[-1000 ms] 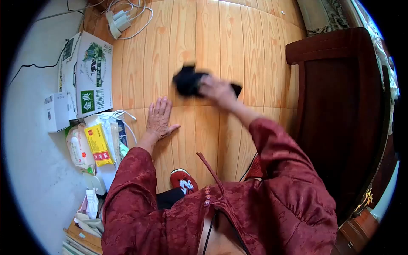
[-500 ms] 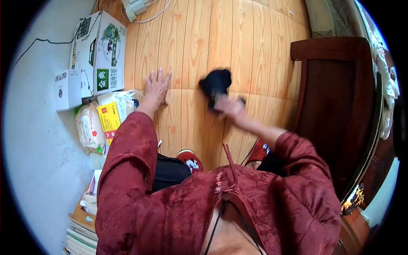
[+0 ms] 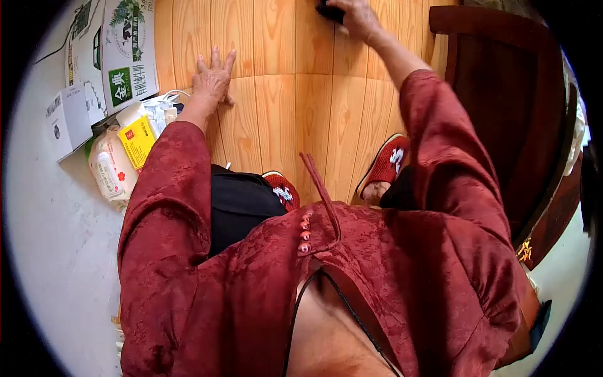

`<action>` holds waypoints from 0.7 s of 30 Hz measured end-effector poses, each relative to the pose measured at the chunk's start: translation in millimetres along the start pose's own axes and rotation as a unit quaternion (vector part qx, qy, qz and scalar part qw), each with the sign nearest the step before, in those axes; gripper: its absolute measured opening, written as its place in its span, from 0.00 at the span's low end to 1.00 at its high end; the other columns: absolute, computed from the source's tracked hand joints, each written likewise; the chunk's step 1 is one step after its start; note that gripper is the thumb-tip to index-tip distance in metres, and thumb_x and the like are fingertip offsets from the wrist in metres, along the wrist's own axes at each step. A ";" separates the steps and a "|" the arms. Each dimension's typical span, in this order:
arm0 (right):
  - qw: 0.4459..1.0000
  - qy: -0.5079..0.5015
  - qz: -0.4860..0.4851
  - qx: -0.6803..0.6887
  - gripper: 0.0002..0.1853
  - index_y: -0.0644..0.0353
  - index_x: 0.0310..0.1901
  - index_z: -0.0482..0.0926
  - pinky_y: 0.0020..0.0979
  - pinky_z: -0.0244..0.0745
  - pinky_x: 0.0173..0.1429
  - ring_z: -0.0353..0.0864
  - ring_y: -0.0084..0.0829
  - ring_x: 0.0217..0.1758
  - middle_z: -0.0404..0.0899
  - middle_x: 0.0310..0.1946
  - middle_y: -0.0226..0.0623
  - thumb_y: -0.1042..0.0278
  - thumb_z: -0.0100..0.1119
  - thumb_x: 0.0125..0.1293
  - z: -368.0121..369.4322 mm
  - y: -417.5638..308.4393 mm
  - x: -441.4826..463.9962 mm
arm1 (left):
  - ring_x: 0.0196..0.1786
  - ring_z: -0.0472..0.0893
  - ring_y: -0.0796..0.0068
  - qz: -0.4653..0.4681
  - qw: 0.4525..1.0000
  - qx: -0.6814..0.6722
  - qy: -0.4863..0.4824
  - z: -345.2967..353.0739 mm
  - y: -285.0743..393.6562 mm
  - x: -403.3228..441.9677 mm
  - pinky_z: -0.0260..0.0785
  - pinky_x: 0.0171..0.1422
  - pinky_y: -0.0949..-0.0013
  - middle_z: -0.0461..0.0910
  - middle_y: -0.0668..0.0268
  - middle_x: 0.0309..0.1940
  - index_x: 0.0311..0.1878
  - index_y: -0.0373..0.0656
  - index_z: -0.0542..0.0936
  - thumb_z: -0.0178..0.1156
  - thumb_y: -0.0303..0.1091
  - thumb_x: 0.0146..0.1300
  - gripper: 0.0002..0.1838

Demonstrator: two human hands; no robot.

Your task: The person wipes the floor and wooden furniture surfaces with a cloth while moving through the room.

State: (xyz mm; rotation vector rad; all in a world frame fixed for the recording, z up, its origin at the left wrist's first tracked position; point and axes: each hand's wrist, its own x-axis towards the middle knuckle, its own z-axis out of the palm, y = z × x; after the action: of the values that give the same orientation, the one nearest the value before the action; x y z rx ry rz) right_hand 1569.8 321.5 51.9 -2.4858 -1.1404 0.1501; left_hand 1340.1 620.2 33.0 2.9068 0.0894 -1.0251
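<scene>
- The red jacket (image 3: 251, 276) of the person is the largest thing, and its two sleeves reach forward.
- The floor (image 3: 273, 103) is of light wood colour, with thin lines between its boards.
- The dark wood panel (image 3: 502, 94) stands at the right side, near the right sleeve.
- The milk box (image 3: 122, 53), white with green print, is at the upper left, beside the pale wall (image 3: 47, 251).
- The black trousers (image 3: 242, 207) show below the left sleeve.
- The small white box (image 3: 69, 122) is just beside the milk box.
- The wipes pack (image 3: 107, 173) is below it, and the yellow pack (image 3: 137, 141) is next to this one.
- The left hand (image 3: 213, 83) lies on the floor with the palm down; its fingers are spread apart and it holds nothing.
- The right hand (image 3: 360, 19) is at the top edge of the view, well apart from the left one. Its fingers are closed on the cloth.
- The red shoes (image 3: 387, 158) are on the floor, one at each side of the hanging cord (image 3: 319, 182).
- The cloth (image 3: 329, 11) is black and is at the floor under the right hand; the top edge cuts it, so its full shape cannot be told.
</scene>
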 end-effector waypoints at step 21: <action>0.995 -0.094 -0.033 -0.006 0.17 0.36 0.47 0.82 0.41 0.68 0.46 0.73 0.41 0.48 0.75 0.46 0.37 0.69 0.50 0.61 83.2 -125.3 -211.5 | 0.73 0.52 0.30 0.024 0.998 -0.038 0.038 4.1 -5.9 -3.9 0.70 0.62 0.39 0.40 0.55 0.78 0.77 0.62 0.44 0.82 0.41 0.36 0.68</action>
State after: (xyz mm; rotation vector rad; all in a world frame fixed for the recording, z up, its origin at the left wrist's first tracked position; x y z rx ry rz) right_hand 1320.2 263.0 11.6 -2.4824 -1.2998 0.3655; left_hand 1334.1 625.6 32.1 2.8647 0.0607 -0.8845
